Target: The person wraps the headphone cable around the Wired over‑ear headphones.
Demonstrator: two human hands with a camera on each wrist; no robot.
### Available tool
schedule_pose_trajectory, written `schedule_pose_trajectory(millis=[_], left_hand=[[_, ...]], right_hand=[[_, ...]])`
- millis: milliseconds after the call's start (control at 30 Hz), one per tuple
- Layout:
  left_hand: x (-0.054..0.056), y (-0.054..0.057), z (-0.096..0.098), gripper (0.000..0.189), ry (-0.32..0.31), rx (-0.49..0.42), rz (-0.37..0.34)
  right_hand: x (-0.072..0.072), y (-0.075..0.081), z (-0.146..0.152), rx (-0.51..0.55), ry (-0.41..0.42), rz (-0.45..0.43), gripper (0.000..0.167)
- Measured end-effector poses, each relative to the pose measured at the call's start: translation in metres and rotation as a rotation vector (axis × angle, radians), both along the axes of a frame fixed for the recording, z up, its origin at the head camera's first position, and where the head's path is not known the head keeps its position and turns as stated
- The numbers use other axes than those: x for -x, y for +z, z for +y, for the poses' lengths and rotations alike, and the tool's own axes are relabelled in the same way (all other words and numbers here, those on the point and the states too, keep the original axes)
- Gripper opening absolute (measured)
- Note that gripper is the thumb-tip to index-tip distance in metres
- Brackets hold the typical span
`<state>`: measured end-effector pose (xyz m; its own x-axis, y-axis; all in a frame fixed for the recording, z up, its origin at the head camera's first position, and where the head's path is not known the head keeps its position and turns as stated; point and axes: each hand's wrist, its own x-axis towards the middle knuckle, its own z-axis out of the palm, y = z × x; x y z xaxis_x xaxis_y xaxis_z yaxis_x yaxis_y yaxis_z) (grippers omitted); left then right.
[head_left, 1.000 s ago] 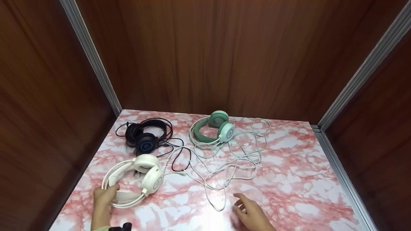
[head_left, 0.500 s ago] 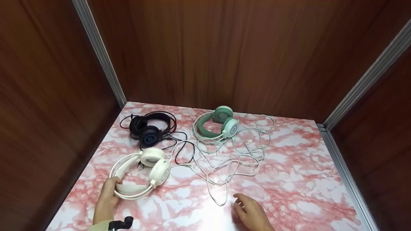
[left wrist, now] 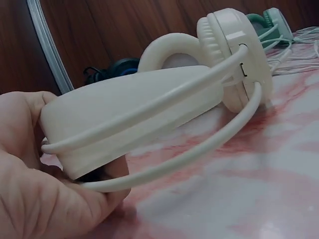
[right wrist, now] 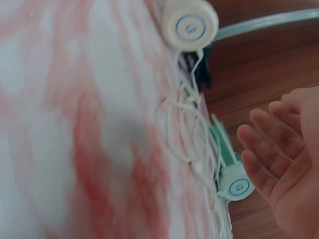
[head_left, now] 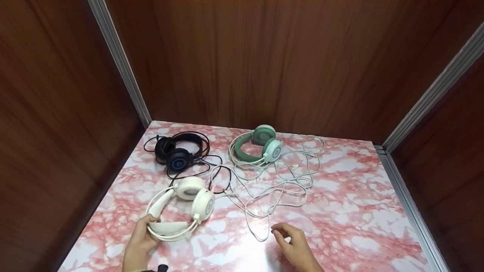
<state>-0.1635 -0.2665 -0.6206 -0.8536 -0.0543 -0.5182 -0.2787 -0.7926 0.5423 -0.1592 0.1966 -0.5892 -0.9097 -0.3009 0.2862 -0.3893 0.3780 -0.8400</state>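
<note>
- So, reading the table (head_left: 351, 211) as a clock with 12 at the back: one white headset (head_left: 201, 206) at about 8:30, its headband in the left hand (head_left: 141, 240).
- Left fingers and thumb are clamped round that band. Can't tell if the ear cups touch the table.
- Right hand (head_left: 297, 243) is between 4 and 5, fingers loosely bent and close together, a small gap to the thumb.
- In the way: a messy tangle of white cables (head_left: 270, 211) fills the middle and runs up to 1, with one loop just beside the right fingertips. Too knotted to count.
- One black headset (head_left: 178, 158) at 10, right behind the white one; its black cable (head_left: 230, 177) crosses a white one near 11.
- One green headset (head_left: 270, 151) at 12, close to the back panel (head_left: 242, 68). Three headsets, six ear cups total.
- Boxing it in: three wood panels, at 9, 12 and 3, plus three metal strips: back corners at 10:30 and 1:30, table edge at 3.
</note>
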Motion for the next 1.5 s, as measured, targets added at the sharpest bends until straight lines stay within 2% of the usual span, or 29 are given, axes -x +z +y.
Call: schedule_pose_trajectory(millis=[67, 167, 333, 400, 533, 600, 667, 767, 833, 900, 1000, 1100, 1167, 1233, 1267, 1333, 1433, 1500], left_hand=[[-0.001, -0.003, 0.005, 0.02, 0.002, -0.022, 0.023], [-0.006, -0.003, 0.011, 0.02, 0.024, 0.011, 0.065], [-0.017, 0.008, 0.025, 0.018, 0.091, 0.14, 0.123], [-0.02, 0.014, 0.032, 0.022, 0.098, 0.195, 0.154], [-0.02, 0.026, 0.046, 0.024, 0.06, 0.27, 0.253], [-0.018, 0.029, 0.054, 0.022, 0.0, 0.266, 0.377], [-0.013, 0.03, 0.063, 0.024, -0.069, 0.19, 0.557], [-0.003, 0.033, 0.078, 0.03, -0.193, -0.058, 0.8], [0.003, 0.036, 0.089, 0.034, -0.251, -0.232, 0.87], [0.009, 0.041, 0.099, 0.035, -0.281, -0.347, 0.876], [0.017, 0.047, 0.112, 0.035, -0.299, -0.463, 0.849], [0.025, 0.052, 0.123, 0.034, -0.329, -0.543, 0.832], [0.03, 0.055, 0.13, 0.033, -0.338, -0.573, 0.838], [0.034, 0.059, 0.136, 0.033, -0.334, -0.588, 0.844], [0.037, 0.062, 0.138, 0.033, -0.328, -0.595, 0.848], [0.042, 0.068, 0.142, 0.032, -0.315, -0.611, 0.857], [0.048, 0.078, 0.146, 0.031, -0.282, -0.637, 0.869], [0.053, 0.085, 0.147, 0.029, -0.25, -0.654, 0.876]], right_hand=[[0.0, 0.003, -0.004, 0.062, -0.006, 0.039, 0.009], [-0.002, 0.009, -0.008, 0.145, -0.003, 0.074, 0.012], [-0.016, 0.025, -0.014, 0.223, -0.007, 0.023, 0.011], [-0.021, 0.032, -0.015, 0.227, -0.01, 0.005, 0.01], [-0.023, 0.037, -0.014, 0.236, -0.014, 0.031, 0.013], [-0.021, 0.038, -0.011, 0.24, -0.038, 0.059, 0.015], [-0.016, 0.04, -0.005, 0.221, -0.085, 0.045, 0.014], [-0.001, 0.039, 0.01, 0.206, -0.162, 0.004, 0.012], [0.011, 0.038, 0.02, 0.192, -0.203, -0.019, 0.011], [0.022, 0.04, 0.025, 0.186, -0.22, 0.016, 0.012], [0.032, 0.05, 0.025, 0.126, -0.22, 0.104, 0.023], [0.036, 0.057, 0.021, 0.084, -0.203, 0.191, 0.033], [0.037, 0.059, 0.018, 0.085, -0.172, 0.209, 0.03], [0.037, 0.057, 0.018, 0.112, -0.137, 0.171, 0.021], [0.037, 0.056, 0.019, 0.121, -0.128, 0.133, 0.017], [0.037, 0.054, 0.024, 0.153, -0.126, 0.024, 0.019], [0.038, 0.05, 0.039, 0.215, -0.19, -0.134, 0.028], [0.038, 0.048, 0.051, 0.295, -0.238, -0.163, 0.032]])
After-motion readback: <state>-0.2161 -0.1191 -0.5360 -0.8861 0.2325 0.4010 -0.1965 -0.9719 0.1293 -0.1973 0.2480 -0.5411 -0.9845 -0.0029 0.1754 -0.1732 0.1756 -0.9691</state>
